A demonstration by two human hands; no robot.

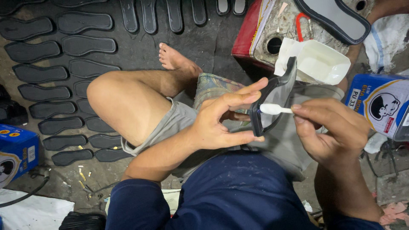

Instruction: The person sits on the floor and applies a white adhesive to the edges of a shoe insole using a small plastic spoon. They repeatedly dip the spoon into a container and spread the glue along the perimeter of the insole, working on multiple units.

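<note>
We see a dark sole (272, 96) held on edge at the centre of the view, above the lap, its long rim turned toward us. The left hand (223, 121) is clamped on it, thumb under the lower end and fingers spread along the far face. The right hand (330, 130), at 3 o'clock from the sole, is closed on a white brush (275, 109) whose pale tip touches the rim. We judge the sole light and flexible, thin enough to bend, likely tacky where the brush has wetted it; the dry flat faces and the lower end look like the safest places to grip.

At 1 o'clock a white paper tray (317, 61) rests on a stained tin (277, 30), with another sole (334, 19) lying across the tin's top. A blue-and-white can (379, 104) stands at 3 o'clock, and a blue box (17, 151) sits at 9 o'clock. Rows of black soles (64, 72) cover the floor from 9 to 12 o'clock, beyond the bent bare knee (115, 100) and foot (174, 57).
</note>
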